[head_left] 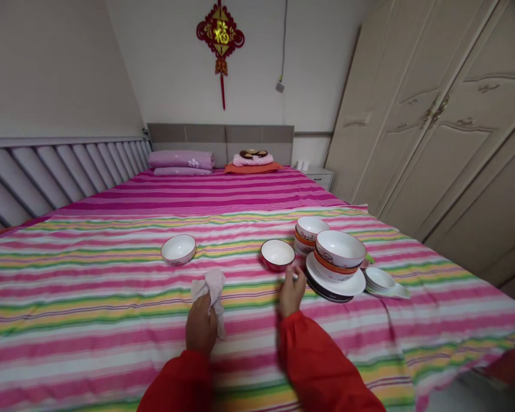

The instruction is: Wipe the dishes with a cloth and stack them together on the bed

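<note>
My left hand (201, 326) is closed around a crumpled pale cloth (214, 286), which hangs out above and beside the fingers. My right hand (292, 290) is at the near right edge of a small red bowl (277, 253) with a white inside and dark rim. Its thumb and fingers are bent with a small gap between them; whether they touch the bowl is unclear. Farther left, a white bowl (178, 249) stands alone on the striped cloth. Just right of my right hand, a large white bowl (341, 247) tops a stack on a white plate (356, 283).
Behind the large stack stands another bowl stack (312, 226). Small white dishes (380, 278) and a spoon (400, 292) lie to its right. A striped sheet (111, 320) covers the bed. Folded bedding (182, 160) lies by the headboard; a wardrobe (429, 126) lines the right.
</note>
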A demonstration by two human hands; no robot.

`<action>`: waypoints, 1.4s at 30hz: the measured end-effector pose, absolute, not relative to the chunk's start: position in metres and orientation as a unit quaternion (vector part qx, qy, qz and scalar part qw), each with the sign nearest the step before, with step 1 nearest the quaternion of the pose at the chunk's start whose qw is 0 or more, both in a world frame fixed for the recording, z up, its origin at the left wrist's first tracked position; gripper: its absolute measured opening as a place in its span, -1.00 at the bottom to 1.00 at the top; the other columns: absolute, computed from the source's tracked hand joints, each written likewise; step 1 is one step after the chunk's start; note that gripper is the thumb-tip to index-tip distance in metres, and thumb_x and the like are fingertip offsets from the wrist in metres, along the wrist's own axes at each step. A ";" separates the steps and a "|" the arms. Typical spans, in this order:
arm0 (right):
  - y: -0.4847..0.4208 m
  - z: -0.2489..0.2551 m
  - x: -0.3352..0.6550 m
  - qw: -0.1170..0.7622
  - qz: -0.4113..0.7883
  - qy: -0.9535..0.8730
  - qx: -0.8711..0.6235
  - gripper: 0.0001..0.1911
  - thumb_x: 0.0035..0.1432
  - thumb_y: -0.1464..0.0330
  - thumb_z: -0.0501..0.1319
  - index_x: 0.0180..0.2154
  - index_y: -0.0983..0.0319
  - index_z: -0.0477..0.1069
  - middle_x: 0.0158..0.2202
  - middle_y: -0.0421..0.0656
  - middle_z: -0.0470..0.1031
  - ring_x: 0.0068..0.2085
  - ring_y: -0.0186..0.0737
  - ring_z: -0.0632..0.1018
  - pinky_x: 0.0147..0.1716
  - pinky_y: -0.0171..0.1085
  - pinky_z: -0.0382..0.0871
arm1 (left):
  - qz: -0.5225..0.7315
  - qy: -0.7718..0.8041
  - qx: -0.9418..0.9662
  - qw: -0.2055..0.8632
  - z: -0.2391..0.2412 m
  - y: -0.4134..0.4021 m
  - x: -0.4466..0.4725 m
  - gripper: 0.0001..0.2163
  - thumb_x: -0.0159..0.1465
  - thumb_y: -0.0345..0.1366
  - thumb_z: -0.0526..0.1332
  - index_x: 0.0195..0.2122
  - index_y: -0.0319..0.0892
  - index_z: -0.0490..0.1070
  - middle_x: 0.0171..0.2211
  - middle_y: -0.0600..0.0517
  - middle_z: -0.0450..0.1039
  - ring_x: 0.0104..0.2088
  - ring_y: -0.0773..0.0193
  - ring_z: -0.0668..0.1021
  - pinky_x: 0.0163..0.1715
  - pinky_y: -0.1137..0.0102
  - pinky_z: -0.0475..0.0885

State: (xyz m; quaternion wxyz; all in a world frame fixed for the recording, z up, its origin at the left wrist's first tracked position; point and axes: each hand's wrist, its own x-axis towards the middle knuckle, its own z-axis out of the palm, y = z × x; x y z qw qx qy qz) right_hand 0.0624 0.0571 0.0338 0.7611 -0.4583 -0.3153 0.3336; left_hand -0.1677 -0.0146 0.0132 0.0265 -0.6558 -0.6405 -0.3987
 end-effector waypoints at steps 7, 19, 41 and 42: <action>0.046 0.075 -0.031 0.562 0.474 -0.581 -0.350 -0.78 0.07 0.19 0.28 -0.45 0.21 0.44 -0.56 -0.27 0.36 -0.51 -0.34 0.35 -0.52 -0.37 0.23 | -0.399 -0.632 -0.664 0.027 0.009 -0.015 -0.167 -0.72 0.18 -0.47 -0.04 -0.14 -0.21 0.36 -0.26 -0.15 0.46 -0.21 0.05 0.50 -0.17 0.17 0.43; 0.138 0.068 -0.179 0.369 0.722 -0.413 -0.415 -0.70 0.09 0.19 0.31 -0.38 0.29 0.33 -0.60 -0.22 0.38 -0.57 -0.27 0.51 -0.55 -0.30 0.49 | -0.457 -0.608 -0.649 -0.030 0.004 -0.017 -0.166 -0.72 0.27 -0.35 0.00 -0.08 -0.18 0.43 -0.17 -0.12 0.54 -0.16 0.12 0.56 -0.17 0.22 0.46; 0.073 0.096 -0.093 0.371 0.845 -0.243 -0.299 -0.79 -0.15 0.52 0.08 -0.37 0.37 0.39 -0.64 -0.16 0.39 -0.63 -0.31 0.45 -0.63 -0.40 0.40 | -0.451 -0.614 -0.640 0.100 -0.013 -0.007 -0.167 -0.72 0.18 -0.47 -0.02 -0.16 -0.24 0.40 -0.27 -0.14 0.50 -0.22 0.10 0.54 -0.20 0.21 0.46; 0.063 0.094 -0.076 0.371 0.851 -0.245 -0.280 -0.81 -0.14 0.50 0.08 -0.40 0.36 0.39 -0.67 -0.17 0.38 -0.64 -0.32 0.44 -0.64 -0.40 0.39 | -0.452 -0.611 -0.642 0.105 -0.012 -0.007 -0.167 -0.73 0.18 -0.47 -0.02 -0.17 -0.24 0.40 -0.28 -0.14 0.49 -0.22 0.10 0.54 -0.21 0.21 0.46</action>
